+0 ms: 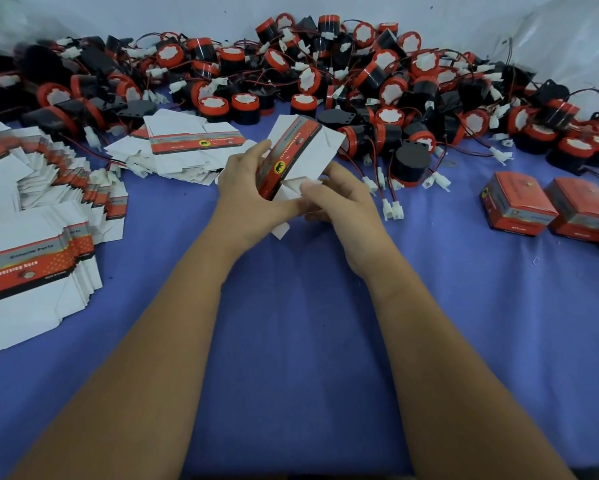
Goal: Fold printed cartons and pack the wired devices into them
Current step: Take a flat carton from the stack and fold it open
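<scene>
Above the middle of the blue table I hold a partly opened printed carton [300,150], white with a red and grey band. My left hand [246,192] grips its left side, thumb on the printed band. My right hand [339,199] pinches a white flap at its lower end. A large heap of wired devices [326,74], black and red cylinders with white connectors, runs along the back of the table. One black device [410,164] stands just right of the carton.
Flat unfolded cartons lie in a pile at the left [38,216] and another behind my left hand [187,143]. Closed red cartons [520,202] stand at the right edge. The blue table cloth [298,341] spreads between my forearms.
</scene>
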Demonstrator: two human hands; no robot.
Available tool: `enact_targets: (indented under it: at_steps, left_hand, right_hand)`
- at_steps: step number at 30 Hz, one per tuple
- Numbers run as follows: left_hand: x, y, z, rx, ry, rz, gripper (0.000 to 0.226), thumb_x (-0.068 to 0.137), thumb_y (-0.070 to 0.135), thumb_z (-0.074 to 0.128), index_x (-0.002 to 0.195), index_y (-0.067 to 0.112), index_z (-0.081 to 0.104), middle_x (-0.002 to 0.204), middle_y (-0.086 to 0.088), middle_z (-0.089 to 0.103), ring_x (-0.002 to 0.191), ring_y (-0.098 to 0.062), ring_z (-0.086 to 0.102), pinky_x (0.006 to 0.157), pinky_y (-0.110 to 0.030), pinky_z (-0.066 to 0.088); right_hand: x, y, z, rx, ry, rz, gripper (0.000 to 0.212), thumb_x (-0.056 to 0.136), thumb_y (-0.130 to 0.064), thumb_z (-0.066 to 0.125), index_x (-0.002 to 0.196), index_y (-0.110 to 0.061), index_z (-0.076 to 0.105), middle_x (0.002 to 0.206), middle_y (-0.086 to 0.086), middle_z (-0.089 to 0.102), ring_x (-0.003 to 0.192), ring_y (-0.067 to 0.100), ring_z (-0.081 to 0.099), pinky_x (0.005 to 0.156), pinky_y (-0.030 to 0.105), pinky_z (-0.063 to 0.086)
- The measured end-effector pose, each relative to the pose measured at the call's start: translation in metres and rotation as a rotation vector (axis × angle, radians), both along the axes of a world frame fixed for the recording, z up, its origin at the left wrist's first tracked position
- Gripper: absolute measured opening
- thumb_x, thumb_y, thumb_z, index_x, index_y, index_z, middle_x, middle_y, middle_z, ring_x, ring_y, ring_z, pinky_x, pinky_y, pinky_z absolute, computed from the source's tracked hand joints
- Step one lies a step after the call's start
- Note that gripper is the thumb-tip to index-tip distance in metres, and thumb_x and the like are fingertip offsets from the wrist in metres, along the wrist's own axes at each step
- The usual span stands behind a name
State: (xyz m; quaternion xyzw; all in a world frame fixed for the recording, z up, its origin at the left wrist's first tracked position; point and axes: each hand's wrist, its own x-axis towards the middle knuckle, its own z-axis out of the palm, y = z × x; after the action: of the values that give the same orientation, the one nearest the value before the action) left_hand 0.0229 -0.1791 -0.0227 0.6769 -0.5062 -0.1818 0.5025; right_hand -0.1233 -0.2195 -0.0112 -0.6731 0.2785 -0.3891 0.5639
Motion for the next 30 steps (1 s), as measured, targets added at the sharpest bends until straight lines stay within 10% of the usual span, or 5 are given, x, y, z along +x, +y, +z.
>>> enact_targets:
  at_steps: [6,17,22,30]
  left_hand:
    - [-0.004,0.002,0.002,0.055,-0.089,0.001,0.108,0.066,0.05,0.087,0.153,0.028,0.027,0.137,0.003,0.032,0.138,-0.019,0.028,0.115,-0.042,0.034]
    - [-0.004,0.004,0.005,-0.151,0.248,-0.11,0.076,0.07,0.044,0.075,0.139,0.034,0.043,0.113,0.0,0.055,0.1,-0.002,0.058,0.086,-0.017,0.049]
    - [-0.002,0.003,0.005,-0.194,0.371,-0.153,0.06,0.067,0.054,0.071,0.122,0.043,0.051,0.102,0.004,0.057,0.099,-0.009,0.06,0.091,-0.031,0.05]
    - [-0.008,0.002,0.006,-0.222,0.36,-0.107,0.038,0.081,0.046,0.059,0.119,0.041,0.056,0.079,0.035,0.058,0.086,0.008,0.059,0.076,-0.015,0.046]
  right_hand:
    - [0.001,-0.002,-0.003,0.163,-0.024,-0.117,0.033,0.095,-0.035,0.049,0.113,-0.012,0.066,0.111,0.006,0.066,0.088,0.017,0.061,0.082,0.03,0.052]
    - [0.0,-0.008,-0.001,0.057,0.012,-0.222,0.027,0.094,-0.019,0.051,0.08,-0.02,0.074,0.089,-0.005,0.073,0.072,0.01,0.066,0.08,0.031,0.05]
    - [0.003,-0.009,-0.006,-0.024,0.085,-0.322,0.019,0.091,-0.017,0.065,0.072,-0.016,0.063,0.071,-0.008,0.065,0.073,0.009,0.061,0.071,0.023,0.048]
    - [0.004,-0.007,-0.008,-0.087,-0.011,-0.297,0.071,0.081,0.005,0.066,0.14,-0.025,0.041,0.127,-0.013,0.055,0.107,0.01,0.062,0.079,0.017,0.054]
